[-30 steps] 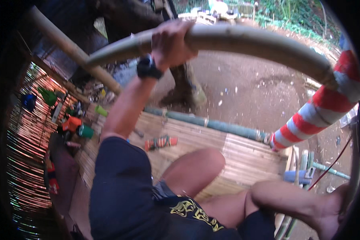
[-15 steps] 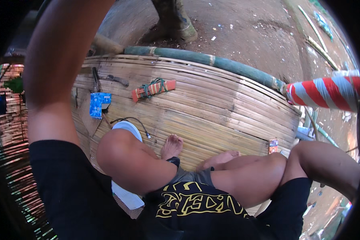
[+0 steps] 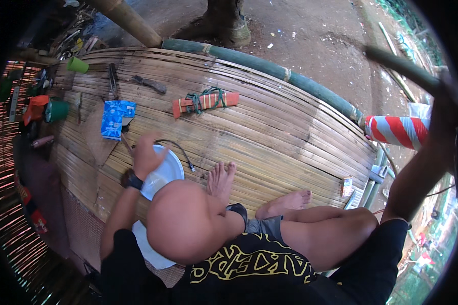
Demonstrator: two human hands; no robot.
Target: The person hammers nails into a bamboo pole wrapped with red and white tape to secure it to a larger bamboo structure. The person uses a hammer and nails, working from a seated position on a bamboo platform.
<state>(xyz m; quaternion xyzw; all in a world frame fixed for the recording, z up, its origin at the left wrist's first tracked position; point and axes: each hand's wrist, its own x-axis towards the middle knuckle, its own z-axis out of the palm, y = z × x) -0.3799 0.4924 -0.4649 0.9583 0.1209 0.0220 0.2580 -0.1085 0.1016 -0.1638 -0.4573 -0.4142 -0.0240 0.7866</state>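
My left hand (image 3: 148, 158), blurred by motion, is over the edge of a white bowl (image 3: 174, 170) beside my raised knee. Its fingers look spread and nothing shows between them. A dark band circles that wrist. Far to the right, my right hand (image 3: 447, 99) is raised at the picture's edge, closed round a dark greenish stick (image 3: 402, 66) that points up and to the left. The hand is dark and partly lost at the rim. A thin black cable (image 3: 180, 150) curves beside the bowl. Left of it are a blue box (image 3: 117, 119) and a brown flat sheet (image 3: 94, 134).
On the bamboo slat platform (image 3: 269, 147) lie a red wooden piece wrapped in green cord (image 3: 206, 102), a dark wood piece (image 3: 150, 84) and a small box (image 3: 346, 187). Green cups (image 3: 78, 64) stand at left. A red-and-white wrapped post (image 3: 397, 130) rises at the right corner.
My left arm has come down from above, bringing that hand to the bowl. My right hand has come into view at the right edge with the stick. The view has shifted left.
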